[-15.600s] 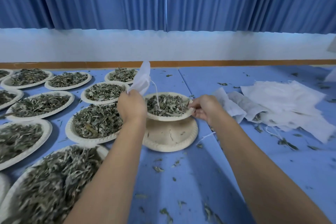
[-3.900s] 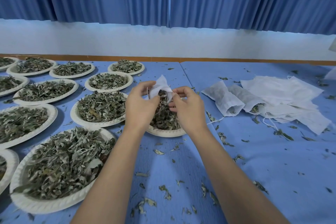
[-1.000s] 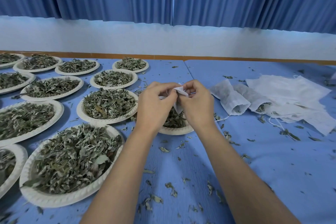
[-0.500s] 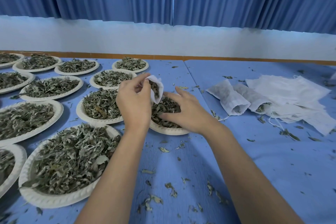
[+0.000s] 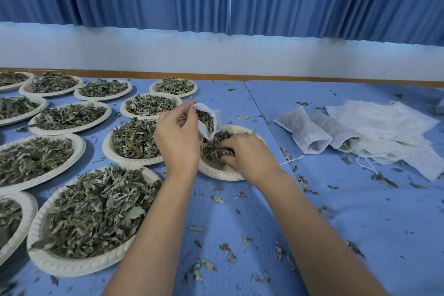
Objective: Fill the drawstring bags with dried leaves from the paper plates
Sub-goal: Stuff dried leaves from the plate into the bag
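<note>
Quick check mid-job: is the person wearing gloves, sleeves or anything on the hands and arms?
Nothing worn that shows. The left hand and right hand are bare, without gloves, rings, watch or wristband. Both forearms are uncovered down to the picture's lower edge; no sleeve is in view.

The plates [image 5: 72,268] are matt white moulded paper with embossed rims, the bag [image 5: 204,130] thin, slightly sheer white cloth, the leaves [image 5: 96,211] dry and crinkled, the desk [image 5: 360,211] matt blue.

A small white drawstring bag [image 5: 204,130], open and partly full of dried leaves [image 5: 205,118], tilts just above a paper plate [image 5: 223,174] of more leaves.
</note>
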The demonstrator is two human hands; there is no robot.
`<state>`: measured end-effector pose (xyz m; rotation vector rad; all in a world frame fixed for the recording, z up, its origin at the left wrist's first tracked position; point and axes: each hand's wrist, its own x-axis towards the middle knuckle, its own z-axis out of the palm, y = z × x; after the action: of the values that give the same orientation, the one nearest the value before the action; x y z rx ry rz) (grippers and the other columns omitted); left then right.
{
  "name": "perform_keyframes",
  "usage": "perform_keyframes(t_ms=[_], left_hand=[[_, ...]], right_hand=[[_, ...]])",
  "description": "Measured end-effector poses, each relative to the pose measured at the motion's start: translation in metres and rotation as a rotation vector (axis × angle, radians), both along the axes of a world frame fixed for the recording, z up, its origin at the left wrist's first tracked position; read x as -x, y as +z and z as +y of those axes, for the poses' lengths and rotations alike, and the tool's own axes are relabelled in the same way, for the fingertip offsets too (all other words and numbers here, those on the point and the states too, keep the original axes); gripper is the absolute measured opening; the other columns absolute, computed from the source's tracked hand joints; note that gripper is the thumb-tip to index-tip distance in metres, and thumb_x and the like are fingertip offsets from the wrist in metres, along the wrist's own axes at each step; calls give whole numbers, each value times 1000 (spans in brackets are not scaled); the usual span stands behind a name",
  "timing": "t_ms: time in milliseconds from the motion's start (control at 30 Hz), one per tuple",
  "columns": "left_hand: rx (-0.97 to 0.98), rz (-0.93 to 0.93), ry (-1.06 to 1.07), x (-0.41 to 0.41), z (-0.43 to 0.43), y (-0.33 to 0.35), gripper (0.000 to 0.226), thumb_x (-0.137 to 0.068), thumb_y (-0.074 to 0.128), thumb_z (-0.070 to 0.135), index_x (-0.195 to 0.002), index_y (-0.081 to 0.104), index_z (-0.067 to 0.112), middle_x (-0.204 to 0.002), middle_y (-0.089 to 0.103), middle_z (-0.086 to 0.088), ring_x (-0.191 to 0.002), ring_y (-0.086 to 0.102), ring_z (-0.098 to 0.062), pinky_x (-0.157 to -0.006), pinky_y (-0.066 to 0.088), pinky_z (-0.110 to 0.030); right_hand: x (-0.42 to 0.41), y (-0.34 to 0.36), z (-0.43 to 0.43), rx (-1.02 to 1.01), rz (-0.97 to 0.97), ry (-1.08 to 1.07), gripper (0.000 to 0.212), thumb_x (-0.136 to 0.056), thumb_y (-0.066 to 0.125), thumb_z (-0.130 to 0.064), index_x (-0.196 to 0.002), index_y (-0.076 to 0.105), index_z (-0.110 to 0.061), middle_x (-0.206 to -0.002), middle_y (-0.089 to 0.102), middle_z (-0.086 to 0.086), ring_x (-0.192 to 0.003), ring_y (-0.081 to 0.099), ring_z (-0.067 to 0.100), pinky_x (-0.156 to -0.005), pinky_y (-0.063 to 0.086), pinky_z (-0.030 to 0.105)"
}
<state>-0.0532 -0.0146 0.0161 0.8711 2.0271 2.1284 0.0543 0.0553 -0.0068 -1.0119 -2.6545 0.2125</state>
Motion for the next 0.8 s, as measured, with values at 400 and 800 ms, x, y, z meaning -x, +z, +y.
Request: perform_keyframes(t_ms=[400,800], left_hand=[[-71,-89,65,0,3,2,23,-93,57,19,-113,70,21,-98,64,-6,-82,63,-20,-87,53,-40],[-84,-156,68,2,22,2,25,-93,59,20,-117,68,15,-104,65,-2,-82,61,-13,-89,52,-36]], right_hand=[[1,-4,2,219,507,-161,20,-85,69,-13,-103,74,-19,-83,69,-5,-56,55,-5,-57,39,7],[-4,-3,6,420,769,-249,11,-81,73,-11,-91,75,-15,-84,67,-8,-45,50,-7,-49,37,5]])
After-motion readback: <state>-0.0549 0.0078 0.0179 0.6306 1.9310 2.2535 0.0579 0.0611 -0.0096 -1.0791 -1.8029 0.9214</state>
